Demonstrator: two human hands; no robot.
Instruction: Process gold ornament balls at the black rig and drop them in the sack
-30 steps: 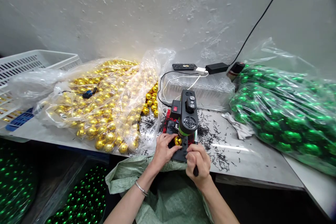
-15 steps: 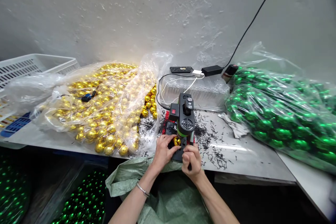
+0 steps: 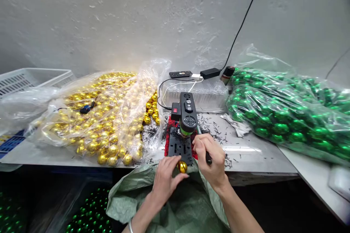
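Extends left forearm (image 3: 144,213) and right forearm (image 3: 237,204) forward from below. Curves the left hand (image 3: 164,178) low, parting thumb (image 3: 178,179) from fingers (image 3: 168,162) in a wide C. Curls the right hand (image 3: 214,160) into a fist, set a little higher, wrist (image 3: 222,186) nearly straight.

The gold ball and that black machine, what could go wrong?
The gold ball might slip away from the left hand and fall onto the green sheet below. If it rolled across the table, black scraps could stick to it. The right hand grips the lever, so a hand put under the black machine might get pinched.
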